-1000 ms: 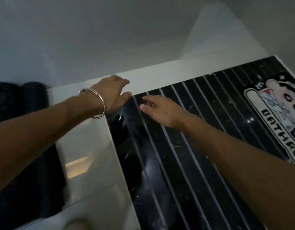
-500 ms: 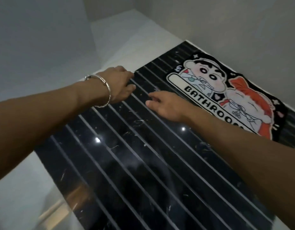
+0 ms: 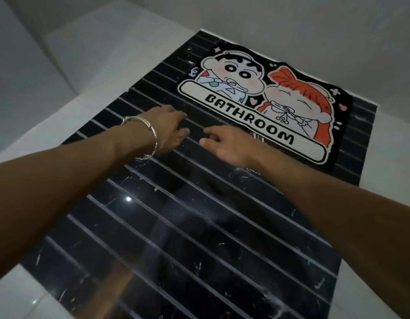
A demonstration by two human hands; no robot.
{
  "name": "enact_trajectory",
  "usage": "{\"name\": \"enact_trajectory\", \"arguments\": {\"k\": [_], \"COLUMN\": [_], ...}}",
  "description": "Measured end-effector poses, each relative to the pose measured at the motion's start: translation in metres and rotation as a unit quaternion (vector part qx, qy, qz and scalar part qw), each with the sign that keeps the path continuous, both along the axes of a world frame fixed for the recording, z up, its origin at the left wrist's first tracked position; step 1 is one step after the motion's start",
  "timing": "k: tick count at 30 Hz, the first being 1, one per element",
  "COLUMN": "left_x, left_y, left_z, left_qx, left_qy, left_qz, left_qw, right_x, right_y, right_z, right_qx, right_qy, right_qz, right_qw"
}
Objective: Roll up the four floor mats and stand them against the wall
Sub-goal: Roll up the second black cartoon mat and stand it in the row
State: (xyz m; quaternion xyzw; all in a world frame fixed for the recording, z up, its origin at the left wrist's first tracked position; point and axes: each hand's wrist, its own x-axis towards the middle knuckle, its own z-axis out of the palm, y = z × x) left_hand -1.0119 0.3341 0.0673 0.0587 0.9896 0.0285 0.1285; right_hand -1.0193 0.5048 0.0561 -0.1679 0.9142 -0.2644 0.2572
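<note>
Reaching forward side by side, both forearms stretch palm-down over a glossy black floor panel (image 3: 199,226) veined like marble and crossed by thin pale lines. The left hand (image 3: 174,130), a thin silver bangle (image 3: 151,134) on its wrist, has loosely bent fingers and holds nothing. The right hand (image 3: 229,143) has its thumb out to the side and its fingertips at the near edge of the bathroom mat (image 3: 268,104); whether they pinch it I cannot tell. This matte, cartoon-printed mat lies flat and unrolled at the panel's far end, near the grey wall (image 3: 314,31).
</note>
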Motion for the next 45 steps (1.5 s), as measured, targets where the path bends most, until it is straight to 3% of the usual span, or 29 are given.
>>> {"name": "enact_trajectory", "arguments": {"k": [11,25,28,33,39,45], "left_x": [0.009,-0.015,-0.039,-0.062,-0.045,-0.017], "left_y": [0.047,0.035,0.027,0.024,0.015,-0.016], "left_z": [-0.022,-0.013,0.034,0.166,0.344,0.475], "left_qx": [-0.026,-0.022,-0.003,0.012,-0.006,0.01], "left_qy": [-0.035,-0.021,0.025,0.046,0.02,-0.053], "left_qz": [-0.044,-0.017,-0.016,0.0,-0.039,-0.002], "left_qw": [0.998,0.999,1.0,0.999,0.999,0.999], "right_x": [0.011,-0.015,-0.037,-0.068,-0.058,-0.033], "right_y": [0.064,0.043,0.035,0.018,0.002,-0.025], "right_z": [-0.029,-0.026,0.022,0.16,0.321,0.451], "right_qx": [0.034,0.059,0.077,0.031,0.043,0.069], "right_qy": [-0.026,0.012,0.048,0.101,0.035,-0.007], "right_qz": [-0.045,0.018,0.024,-0.018,-0.013,0.016], "right_qw": [0.998,0.998,0.996,0.994,0.998,0.997]}}
